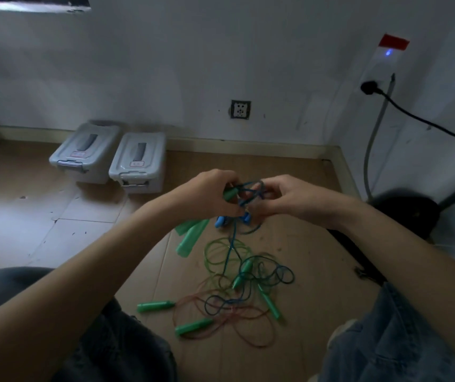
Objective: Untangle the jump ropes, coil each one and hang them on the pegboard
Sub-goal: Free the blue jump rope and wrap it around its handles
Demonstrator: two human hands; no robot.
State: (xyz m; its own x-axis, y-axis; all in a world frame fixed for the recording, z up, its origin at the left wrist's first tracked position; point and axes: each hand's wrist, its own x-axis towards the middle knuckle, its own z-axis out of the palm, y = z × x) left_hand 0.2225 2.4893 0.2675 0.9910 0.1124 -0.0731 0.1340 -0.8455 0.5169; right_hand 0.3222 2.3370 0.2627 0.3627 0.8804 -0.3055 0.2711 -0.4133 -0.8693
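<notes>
Head view: the left hand [212, 193] grips a green handle [230, 193], while the right hand [281, 198] pinches the blue cord [249, 193] between them. Below, the tangled jump ropes [237, 282] lie on the cardboard-covered floor [303, 312]; two grey bins [110, 157] stand against the white wall [193, 64].

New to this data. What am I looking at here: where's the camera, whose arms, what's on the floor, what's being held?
There is no robot here. One wide-angle camera sits on a person's head and looks down at their own two hands.

The left hand grips a green handle. The right hand pinches a knot of blue rope between the hands.

Below them, on the brown floor, lies a tangle of jump ropes, with green, blue and reddish cords and several green handles.

Two grey lidded boxes stand by the wall. No pegboard is in view.
</notes>
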